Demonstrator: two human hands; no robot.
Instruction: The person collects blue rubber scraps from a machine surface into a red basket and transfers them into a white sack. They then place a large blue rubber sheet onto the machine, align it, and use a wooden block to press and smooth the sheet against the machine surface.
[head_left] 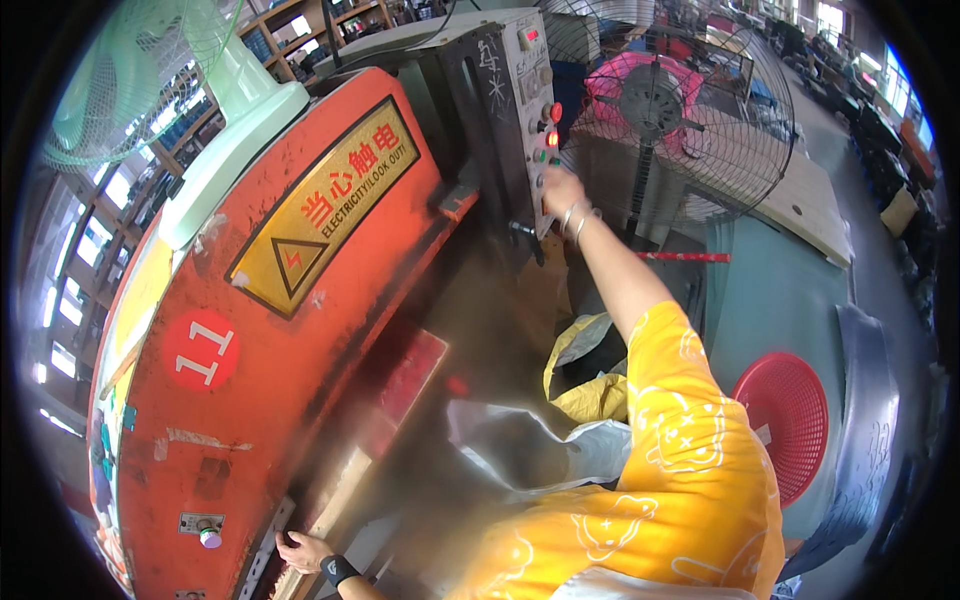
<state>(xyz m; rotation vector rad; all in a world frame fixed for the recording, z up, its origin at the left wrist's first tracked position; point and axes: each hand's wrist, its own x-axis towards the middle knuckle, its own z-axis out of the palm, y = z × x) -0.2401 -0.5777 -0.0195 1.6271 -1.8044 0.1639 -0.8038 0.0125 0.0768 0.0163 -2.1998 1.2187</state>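
My right hand (pixel 562 190), with bracelets at its wrist, reaches to the lower part of the grey control panel (pixel 533 120). Its fingers are curled against the panel beneath the buttons; whatever they grip is hidden. A red button (pixel 552 139) glows above the hand. At the lower left my left hand (pixel 305 552), wearing a black wristband (pixel 339 569), rests by a pale wooden strip (pixel 338 495) along the machine's edge. Its thumb and fingers are apart, holding nothing visible. Beyond the strip lies a red block (pixel 413 378) under the big orange machine housing (pixel 350 270).
A green fan (pixel 225 120) stands on top of the housing. Behind my right arm is a caged floor fan (pixel 655 100). A red plastic basket (pixel 785 425) sits at the right on a greenish surface (pixel 775 300). Yellow and clear bags (pixel 590 400) lie below my arm.
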